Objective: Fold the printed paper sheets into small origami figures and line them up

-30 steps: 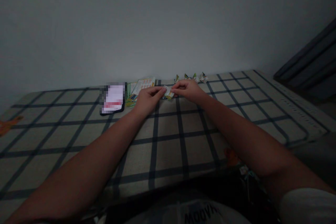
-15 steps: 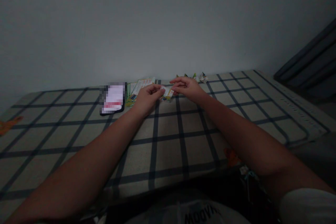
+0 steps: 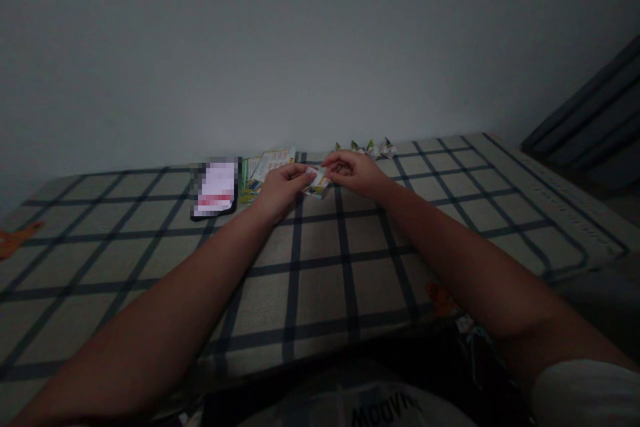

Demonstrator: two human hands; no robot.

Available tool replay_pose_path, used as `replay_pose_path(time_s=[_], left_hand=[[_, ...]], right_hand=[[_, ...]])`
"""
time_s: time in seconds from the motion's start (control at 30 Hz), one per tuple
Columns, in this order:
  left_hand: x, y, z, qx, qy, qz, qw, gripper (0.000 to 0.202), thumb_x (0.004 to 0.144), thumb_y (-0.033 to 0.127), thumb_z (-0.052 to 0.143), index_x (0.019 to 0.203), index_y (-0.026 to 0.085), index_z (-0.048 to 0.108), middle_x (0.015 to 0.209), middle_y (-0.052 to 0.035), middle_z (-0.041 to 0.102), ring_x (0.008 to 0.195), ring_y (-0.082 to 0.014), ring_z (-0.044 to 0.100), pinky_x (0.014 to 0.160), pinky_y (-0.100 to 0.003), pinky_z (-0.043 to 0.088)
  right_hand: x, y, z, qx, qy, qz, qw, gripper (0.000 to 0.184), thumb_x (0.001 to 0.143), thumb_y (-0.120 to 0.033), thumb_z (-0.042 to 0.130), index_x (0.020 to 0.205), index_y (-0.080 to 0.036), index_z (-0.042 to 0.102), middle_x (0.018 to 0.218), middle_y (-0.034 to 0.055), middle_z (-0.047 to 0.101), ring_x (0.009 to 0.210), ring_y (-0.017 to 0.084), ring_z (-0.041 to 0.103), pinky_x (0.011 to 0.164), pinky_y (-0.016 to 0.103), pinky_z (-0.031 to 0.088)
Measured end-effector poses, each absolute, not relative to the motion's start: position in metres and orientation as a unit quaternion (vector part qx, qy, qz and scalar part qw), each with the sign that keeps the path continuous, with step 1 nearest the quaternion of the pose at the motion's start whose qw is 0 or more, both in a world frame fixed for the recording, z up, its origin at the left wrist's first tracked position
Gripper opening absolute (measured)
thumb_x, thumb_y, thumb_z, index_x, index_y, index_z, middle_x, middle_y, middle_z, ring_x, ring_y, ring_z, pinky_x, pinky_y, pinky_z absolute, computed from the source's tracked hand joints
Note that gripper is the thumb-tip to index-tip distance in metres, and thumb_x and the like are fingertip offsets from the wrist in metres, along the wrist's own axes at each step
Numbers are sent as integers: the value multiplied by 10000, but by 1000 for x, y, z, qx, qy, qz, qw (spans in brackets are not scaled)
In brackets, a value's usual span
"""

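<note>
Between thumb and fingers, my left hand (image 3: 284, 188) pinches a small printed paper piece (image 3: 317, 188), white with yellow and green. My right hand (image 3: 356, 172) is closed at the right upper edge of the same paper, its thumb and fingertips pressed together there. The paper is held a little above the checked tablecloth; its fold lines are too small to make out. Behind my right hand stand several small folded paper shapes (image 3: 387, 148) in a row, partly hidden by it. Left of my left hand lie printed sheets (image 3: 273, 161) in green and white.
A phone (image 3: 219, 188) with a lit, blurred screen lies left of the sheets. The checked tablecloth (image 3: 320, 287) runs back to a grey wall (image 3: 320, 47). Orange patches (image 3: 19, 239) show on the cloth at far left. A dark curtain (image 3: 595, 120) hangs at right.
My right fingers have curled in and shifted slightly at the paper's upper edge. The paper has tilted a little. My left hand has barely moved.
</note>
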State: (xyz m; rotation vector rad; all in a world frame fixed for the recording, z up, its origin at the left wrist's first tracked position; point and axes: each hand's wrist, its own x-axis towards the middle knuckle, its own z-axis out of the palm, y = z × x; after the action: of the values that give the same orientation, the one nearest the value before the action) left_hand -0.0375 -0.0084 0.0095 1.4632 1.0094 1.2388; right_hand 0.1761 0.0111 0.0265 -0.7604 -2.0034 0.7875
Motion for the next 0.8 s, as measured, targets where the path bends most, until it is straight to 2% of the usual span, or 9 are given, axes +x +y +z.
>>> replay_pose_path(time_s=[0.13, 0.27, 0.43, 0.6, 0.8], left_hand=[[-35, -10, 14, 542, 397, 513, 534, 249, 692, 346, 832, 854, 167, 771, 832, -53, 732, 707, -149, 651, 685, -285, 523], [-32, -14, 21, 495, 393, 526, 569, 259, 655, 303, 846, 854, 164, 755, 870, -52, 733, 759, -151, 664, 719, -285, 541], [-31, -14, 22, 489, 381, 526, 583, 220, 668, 287, 829, 829, 174, 730, 860, -37, 713, 779, -153, 658, 712, -279, 536], [-29, -15, 22, 506, 385, 495, 592, 198, 663, 266, 820, 766, 159, 688, 753, -19, 679, 677, -125, 615, 673, -267, 485], [-29, -17, 24, 497, 395, 504, 585, 356, 598, 221, 864, 902, 178, 684, 773, 12, 691, 686, -118, 626, 665, -247, 460]], right_hand=[[177, 2, 33, -290, -822, 234, 431, 217, 878, -366, 660, 956, -176, 729, 993, 70, 727, 902, 166, 653, 715, 259, 507], [178, 3, 31, -247, -842, 188, 442, 305, 813, -448, 765, 986, -198, 757, 1025, 78, 720, 940, 181, 645, 729, 275, 522], [178, 14, 25, -250, -854, 182, 419, 242, 875, -440, 712, 914, -209, 777, 908, 59, 737, 841, 171, 649, 743, 301, 510], [178, 12, 27, -220, -880, 160, 388, 218, 915, -414, 683, 887, -217, 774, 926, 58, 762, 893, 185, 675, 858, 346, 500], [175, 11, 25, -172, -889, 107, 411, 247, 930, -408, 675, 911, -178, 764, 880, 67, 747, 832, 171, 663, 790, 319, 494]])
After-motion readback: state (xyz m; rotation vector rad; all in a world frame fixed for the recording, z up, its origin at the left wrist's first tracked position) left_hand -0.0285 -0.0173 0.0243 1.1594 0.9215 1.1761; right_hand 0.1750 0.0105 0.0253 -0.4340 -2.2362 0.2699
